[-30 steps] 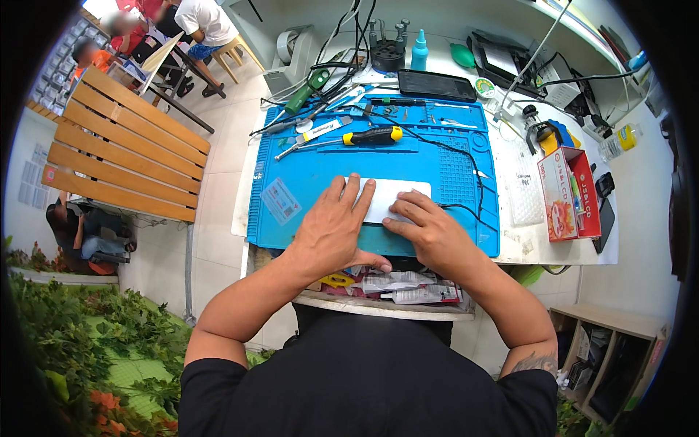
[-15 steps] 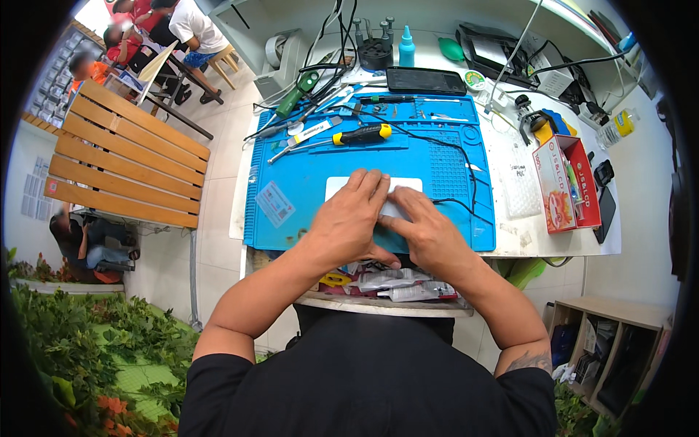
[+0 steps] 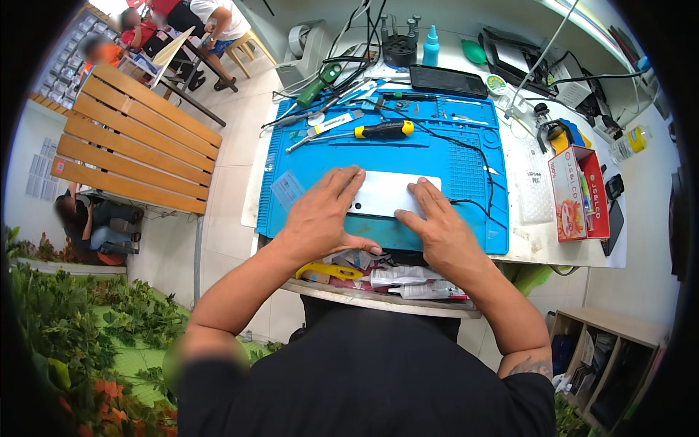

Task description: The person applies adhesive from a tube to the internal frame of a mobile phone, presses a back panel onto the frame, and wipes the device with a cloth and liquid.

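Note:
A white flat rectangular slab [image 3: 394, 191], phone-sized with a small dark round spot near its lower left corner, lies lengthwise on the blue work mat [image 3: 328, 164]. My left hand [image 3: 320, 211] rests at the slab's left end, fingers stretched out together and thumb spread toward the mat's front edge. At the right end, the fingertips of my right hand [image 3: 441, 226] lie on the slab's top, with thumb and forefinger apart. Neither hand is gripped round it. Beyond the slab lies a yellow-and-black screwdriver [image 3: 384, 130]; a black cable [image 3: 466, 149] runs across the mat to the right.
An open drawer [image 3: 378, 303] under the table edge holds tubes and a yellow-handled tool [image 3: 331, 271]. A black phone [image 3: 448, 81], a blue bottle [image 3: 431, 48] and a green-handled screwdriver [image 3: 317, 86] stand or lie at the back. A red-and-white box [image 3: 575, 193] is on the right.
My hands have spread apart, left hand leftward and right hand rightward, uncovering the slab's middle. The whole view has shifted slightly, and the drawer's yellow-handled tool shows more.

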`<state>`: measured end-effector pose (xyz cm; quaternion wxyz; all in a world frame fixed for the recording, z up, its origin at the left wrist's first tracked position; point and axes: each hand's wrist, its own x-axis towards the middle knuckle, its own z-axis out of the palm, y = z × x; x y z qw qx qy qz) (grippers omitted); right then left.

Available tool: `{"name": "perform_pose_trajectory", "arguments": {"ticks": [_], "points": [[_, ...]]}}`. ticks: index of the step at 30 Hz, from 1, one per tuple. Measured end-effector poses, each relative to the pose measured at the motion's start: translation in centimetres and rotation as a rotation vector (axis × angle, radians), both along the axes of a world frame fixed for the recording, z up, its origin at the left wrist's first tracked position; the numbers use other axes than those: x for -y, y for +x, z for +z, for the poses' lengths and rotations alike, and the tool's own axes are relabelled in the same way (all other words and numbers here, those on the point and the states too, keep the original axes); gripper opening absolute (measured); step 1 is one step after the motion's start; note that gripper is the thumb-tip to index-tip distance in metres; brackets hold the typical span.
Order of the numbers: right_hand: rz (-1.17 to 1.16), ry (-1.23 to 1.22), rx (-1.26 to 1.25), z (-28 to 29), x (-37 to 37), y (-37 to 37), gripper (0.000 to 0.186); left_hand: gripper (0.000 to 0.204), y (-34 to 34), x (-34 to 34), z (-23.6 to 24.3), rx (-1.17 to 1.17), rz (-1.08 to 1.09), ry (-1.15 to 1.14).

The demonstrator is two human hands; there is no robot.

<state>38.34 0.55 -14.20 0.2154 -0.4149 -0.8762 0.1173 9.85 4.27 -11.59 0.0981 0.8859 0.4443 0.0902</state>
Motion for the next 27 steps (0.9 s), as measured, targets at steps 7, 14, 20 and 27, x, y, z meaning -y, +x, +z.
{"name": "perform_pose_trajectory", "arguments": {"ticks": [7,14,20,27], "points": [[-0.002,0.045,0.012,-0.3,-0.1,0.0,0.056,0.114,-1.2,2.9,-1.8,0.091,0.052,0.162],[-0.008,0.072,0.014,-0.9,0.1,0.1,0.056,0.081,-2.3,3.9,-2.6,0.162,-0.074,0.247],[-0.018,0.086,0.016,-0.8,0.2,-0.1,0.054,0.067,-1.2,2.5,-1.4,0.201,-0.195,0.197],[0.014,0.043,0.110,1.5,-0.7,-0.7,0.049,0.033,-4.7,-2.1,-0.7,0.342,-0.005,-0.133]]}}
